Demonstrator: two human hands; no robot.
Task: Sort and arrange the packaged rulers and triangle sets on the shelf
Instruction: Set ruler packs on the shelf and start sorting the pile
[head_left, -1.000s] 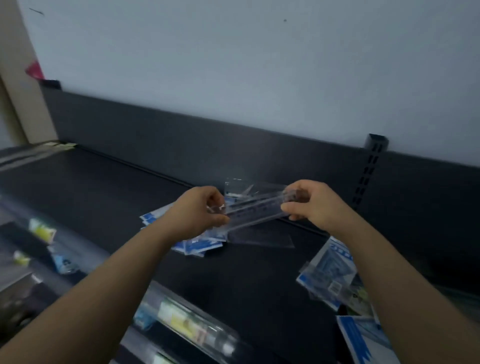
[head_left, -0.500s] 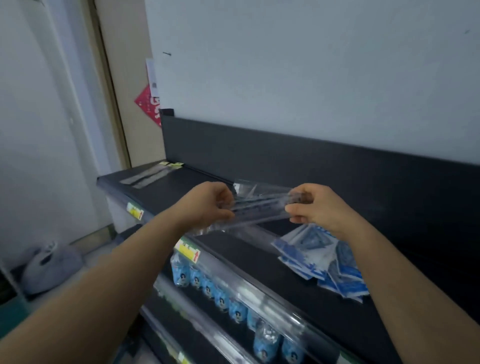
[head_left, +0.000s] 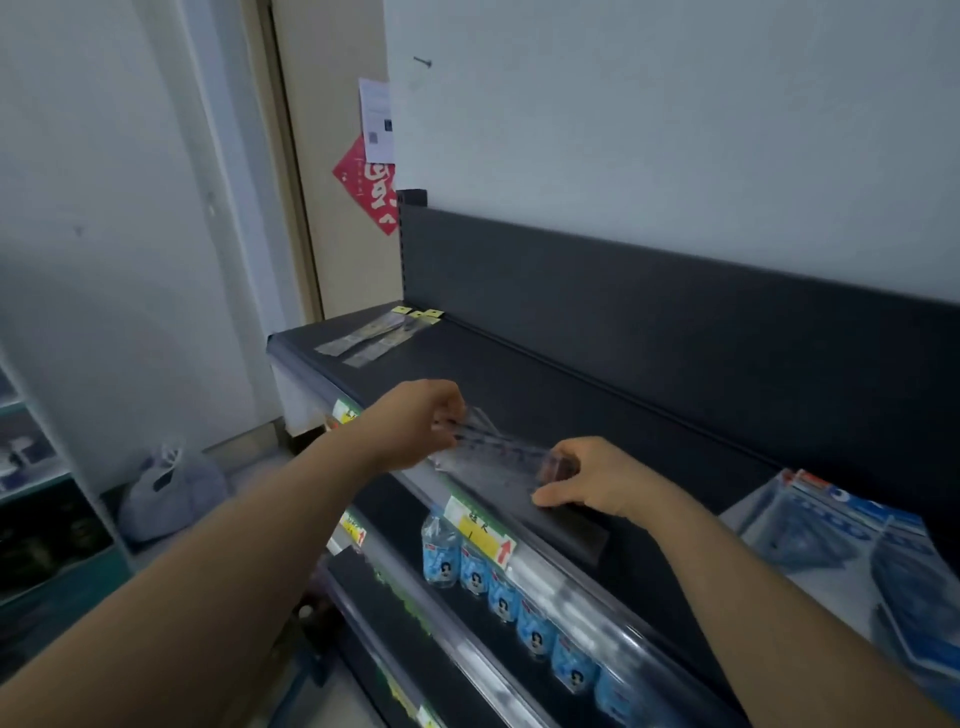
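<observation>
A clear packaged ruler (head_left: 501, 453) is held between both hands just above the black top shelf (head_left: 524, 374). My left hand (head_left: 415, 421) pinches its far end; my right hand (head_left: 592, 480) grips its near end. Two more packaged rulers (head_left: 375, 333) with yellow header cards lie side by side at the shelf's far left end. A pile of blue packaged triangle sets (head_left: 852, 540) lies at the right edge of the view.
A clear price rail (head_left: 519, 558) with yellow and green labels fronts the shelf. Small blue bottles (head_left: 498, 582) line the shelf below. A white wall rises behind the dark back panel (head_left: 649, 312). A plastic bag (head_left: 169, 483) sits on the floor at left.
The view has swung left along the shelf. Both hands carried the ruler leftward and lowered it toward the shelf's front; the blue pile now lies far right.
</observation>
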